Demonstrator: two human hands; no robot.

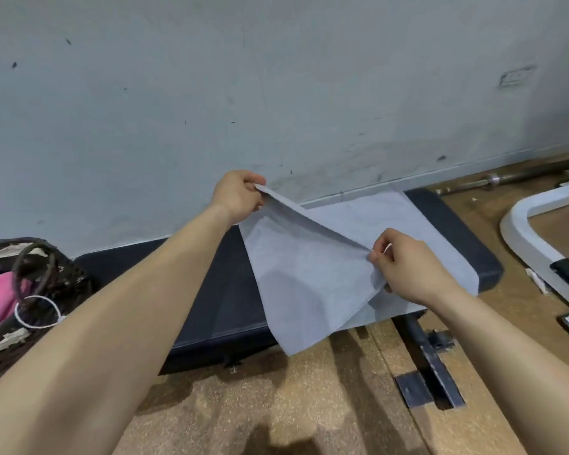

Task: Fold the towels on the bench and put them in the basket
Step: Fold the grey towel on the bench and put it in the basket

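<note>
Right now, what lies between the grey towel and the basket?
In the head view, only bare bench padding separates the grey towel and basket, with the left forearm crossing above it.

Soft, even, fairly bright light fills the scene. A dim shadow pools on the wooden floor [276,438] at the bottom edge, and the grey towel [309,274] carries a soft darker patch across its lifted flap. Wide-angle distortion bows the base of the wall [178,93] and stretches the left forearm [128,307] and right forearm [506,356] toward the corners. Fine detail looks slightly smeared.
</note>
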